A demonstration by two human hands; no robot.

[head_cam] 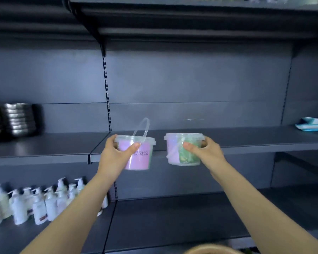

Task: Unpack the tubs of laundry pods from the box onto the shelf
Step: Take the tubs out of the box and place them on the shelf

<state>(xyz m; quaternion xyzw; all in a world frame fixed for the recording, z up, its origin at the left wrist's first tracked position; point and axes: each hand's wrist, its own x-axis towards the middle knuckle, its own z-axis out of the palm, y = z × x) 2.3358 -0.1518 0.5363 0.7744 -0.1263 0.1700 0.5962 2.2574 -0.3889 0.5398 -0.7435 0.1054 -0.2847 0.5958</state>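
Holding two tubs level with the front edge of the dark, matte metal shelf (246,142), I have both bare arms stretched forward. My left hand (116,154) grips the left tub (138,158), a round, clear plastic one with a pink label and its thin hoop handle standing up. The thumb lies across the front and the fingers (112,140) curl behind. My right hand (204,149) wraps the right tub (180,153), pink and green, its handle hanging down. Neither tub rests on the shelf. Shiny stacked steel bowls (18,119) sit at the shelf's left end.
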